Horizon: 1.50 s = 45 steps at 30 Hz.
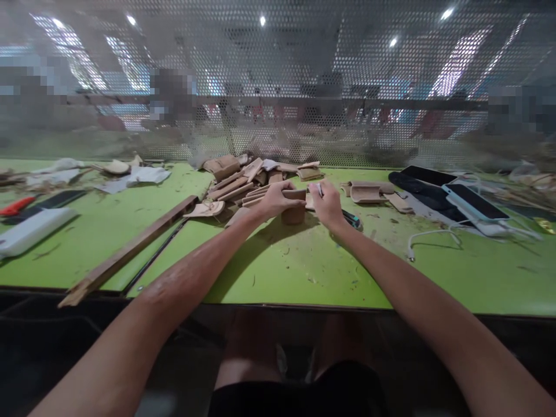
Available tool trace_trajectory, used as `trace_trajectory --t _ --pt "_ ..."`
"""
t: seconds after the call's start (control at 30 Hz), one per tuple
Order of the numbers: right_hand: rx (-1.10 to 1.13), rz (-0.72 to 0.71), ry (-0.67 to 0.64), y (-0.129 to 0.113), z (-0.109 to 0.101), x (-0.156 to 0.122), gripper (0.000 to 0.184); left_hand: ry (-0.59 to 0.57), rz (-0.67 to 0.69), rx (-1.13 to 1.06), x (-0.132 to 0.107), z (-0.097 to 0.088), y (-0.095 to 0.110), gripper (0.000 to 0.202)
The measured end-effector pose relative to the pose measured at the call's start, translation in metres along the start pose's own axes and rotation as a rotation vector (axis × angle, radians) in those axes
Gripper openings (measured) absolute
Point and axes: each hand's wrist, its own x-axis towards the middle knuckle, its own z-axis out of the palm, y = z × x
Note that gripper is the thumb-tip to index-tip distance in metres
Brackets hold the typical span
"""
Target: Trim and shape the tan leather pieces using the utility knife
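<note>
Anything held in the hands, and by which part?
Left hand: brown, curved, wood-like piece, by its upper part. Right hand: small pale item, part unclear.

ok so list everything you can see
table: one, green, middle
mesh screen: one, grey, behind
lights: several, white, above
pieces: many, brown, far middle
wooden strip: one, brown, left
plastic item: one, red, left
long block: one, white, left
papers: several, white, left
phones: two, dark, right
soft item: one, black, right
cable: count unclear, white, right
tool: one, teal, centre right
held piece: one, brown, centre
shorts: one pair, black, bottom
forearms: two, bare, foreground
left grip: one, bare, on held piece
right grip: one, bare, pinching pale item
</note>
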Motion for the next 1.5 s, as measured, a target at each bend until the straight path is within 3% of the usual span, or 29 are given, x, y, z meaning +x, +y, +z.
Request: trace_trajectory --t 0.33,0.57,0.8,1.03,1.27,1.5 --pt "0.08 -0.004 -0.128 -0.003 0.008 -0.006 0.043 -0.106 0.056 -0.185 -0.007 0.003 0.006 0.042" --pt "0.138 0.032 -0.157 0.003 0.009 -0.005 0.049 -0.142 -0.034 -0.295 -0.012 0.004 0.007 0.036" --pt "0.152 0.052 -0.126 0.007 0.013 -0.007 0.048 -0.07 -0.083 -0.523 -0.016 0.016 0.01 0.037" --pt "0.075 -0.02 -0.031 0.008 0.015 -0.007 0.031 0.226 -0.104 -0.263 -0.005 0.018 0.006 0.049" --pt "0.088 -0.235 -0.109 -0.016 0.011 -0.01 0.012 0.359 -0.029 -0.058 -0.005 0.022 0.006 0.058" --pt "0.14 -0.165 -0.131 -0.003 0.009 -0.003 0.009 0.425 -0.071 0.012 -0.003 0.022 -0.002 0.054"
